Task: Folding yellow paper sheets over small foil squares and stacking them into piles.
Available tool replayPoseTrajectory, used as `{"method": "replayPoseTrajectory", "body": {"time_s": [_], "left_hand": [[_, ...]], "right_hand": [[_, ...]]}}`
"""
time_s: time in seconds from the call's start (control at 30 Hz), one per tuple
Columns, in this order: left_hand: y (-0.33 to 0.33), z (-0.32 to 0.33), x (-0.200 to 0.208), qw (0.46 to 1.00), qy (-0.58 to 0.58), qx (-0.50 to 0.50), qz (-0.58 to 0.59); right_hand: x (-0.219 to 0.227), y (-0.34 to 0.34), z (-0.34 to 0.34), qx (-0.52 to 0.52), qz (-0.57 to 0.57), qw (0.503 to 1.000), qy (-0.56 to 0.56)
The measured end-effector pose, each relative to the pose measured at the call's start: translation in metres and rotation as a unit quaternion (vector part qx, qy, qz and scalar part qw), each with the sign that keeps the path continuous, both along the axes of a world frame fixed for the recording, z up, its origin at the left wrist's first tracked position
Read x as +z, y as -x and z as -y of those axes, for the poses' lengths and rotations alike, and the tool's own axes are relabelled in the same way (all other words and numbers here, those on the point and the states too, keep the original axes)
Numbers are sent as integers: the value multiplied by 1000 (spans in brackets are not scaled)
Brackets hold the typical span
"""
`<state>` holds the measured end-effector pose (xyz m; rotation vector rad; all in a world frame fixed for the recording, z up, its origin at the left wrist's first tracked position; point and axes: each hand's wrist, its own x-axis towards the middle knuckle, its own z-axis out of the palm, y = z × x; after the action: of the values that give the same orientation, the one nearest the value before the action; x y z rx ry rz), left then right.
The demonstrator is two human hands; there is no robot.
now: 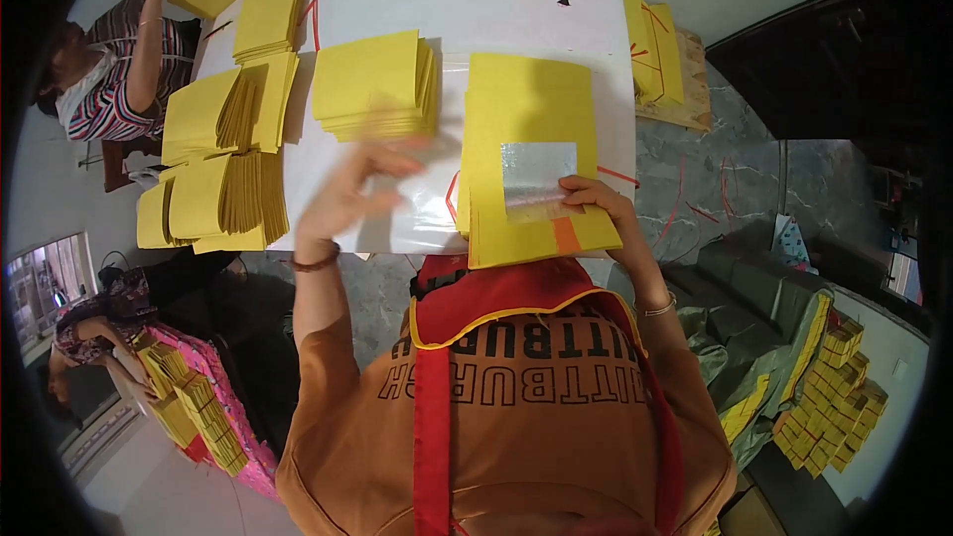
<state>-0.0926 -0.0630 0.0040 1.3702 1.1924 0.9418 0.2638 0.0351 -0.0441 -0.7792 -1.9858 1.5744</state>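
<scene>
In front of me at the table's near edge lies a stack of yellow joss paper (531, 104). Its top sheet bears a silver foil patch (539, 179) and a small orange strip near its lower edge. My right hand (601, 206) grips the right side of this stack, fingers over the foil's edge; its underside is hidden. To the left, my left hand (359, 187) is raised above the table, smeared by motion. Its thumb and fingers stand apart with nothing seen between them. Just beyond it sits another yellow paper stack (369, 79).
The white table (476, 10) carries several more folded yellow bundles (223, 194) on its left. At upper left, a person in a striped top (134, 69) handles yellow paper. Another person works at lower left by a pink cloth (260, 467). Yellow bundles (834, 397) are piled at lower right.
</scene>
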Motion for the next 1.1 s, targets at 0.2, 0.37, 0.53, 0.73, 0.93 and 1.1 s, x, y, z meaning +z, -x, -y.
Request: {"method": "replayPoseTrajectory", "body": {"time_s": [0.2, 0.37, 0.53, 0.73, 0.93, 1.1], "left_hand": [[74, 17, -2, 719, -98, 451, 520], [21, 7, -11, 872, 48, 233, 427], [-20, -12, -13, 950, 106, 206, 210], [-64, -15, -3, 984, 50, 107, -133], [-23, -14, 11, 943, 47, 200, 262], [44, 4, 4, 747, -114, 473, 453]], "right_hand": [[-2, 0, -1, -2, 1, 1000, 7], [-6, 2, 2, -24, 10, 999, 45], [-4, 2, 1, -37, 24, 997, 60], [-5, 2, -1, -84, -102, 974, 183], [4, 8, -8, -130, -30, 952, 277], [1, 7, -5, -132, -5, 959, 250]]}}
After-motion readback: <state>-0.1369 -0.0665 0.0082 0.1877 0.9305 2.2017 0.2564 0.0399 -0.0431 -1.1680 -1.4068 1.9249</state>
